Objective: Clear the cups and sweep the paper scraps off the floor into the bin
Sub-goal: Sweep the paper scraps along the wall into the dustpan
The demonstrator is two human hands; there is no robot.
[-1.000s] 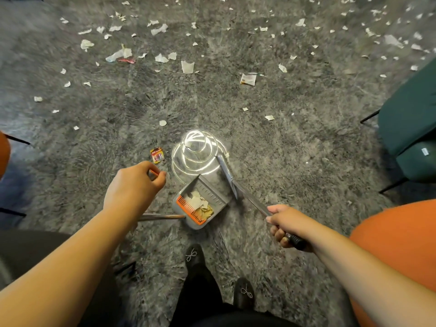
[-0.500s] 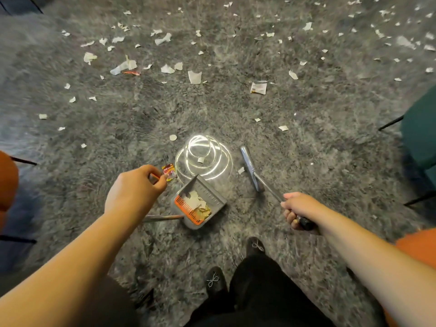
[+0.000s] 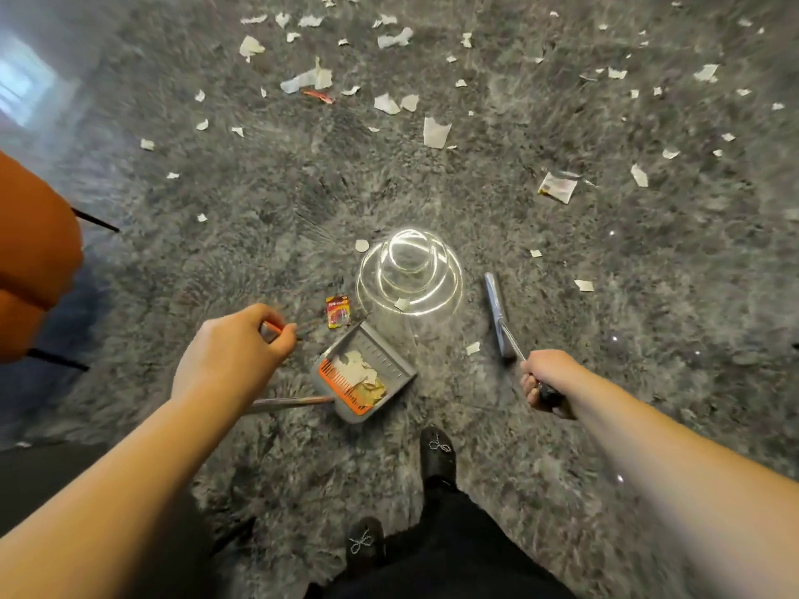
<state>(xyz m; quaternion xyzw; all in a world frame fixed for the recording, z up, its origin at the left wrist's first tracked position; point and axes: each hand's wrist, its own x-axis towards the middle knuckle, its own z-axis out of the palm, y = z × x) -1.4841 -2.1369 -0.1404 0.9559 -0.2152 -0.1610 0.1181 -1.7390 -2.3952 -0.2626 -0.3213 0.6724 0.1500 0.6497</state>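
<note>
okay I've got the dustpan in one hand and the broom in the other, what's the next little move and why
Probably drag the broom head leftward, pushing the scrap beside it into the dustpan. The right hand grips the broom, the left hand holds the pan's handle, and its open mouth faces that scrap.

red wrapper point(image 3: 337, 312) print unreadable (too blurred)

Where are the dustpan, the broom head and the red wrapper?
Dustpan point(image 3: 391, 358), head view, on its grey ribbed floor.
Broom head point(image 3: 495, 302), head view, middle of the grey bar.
Red wrapper point(image 3: 337, 311), head view, its centre, on the carpet.
</note>
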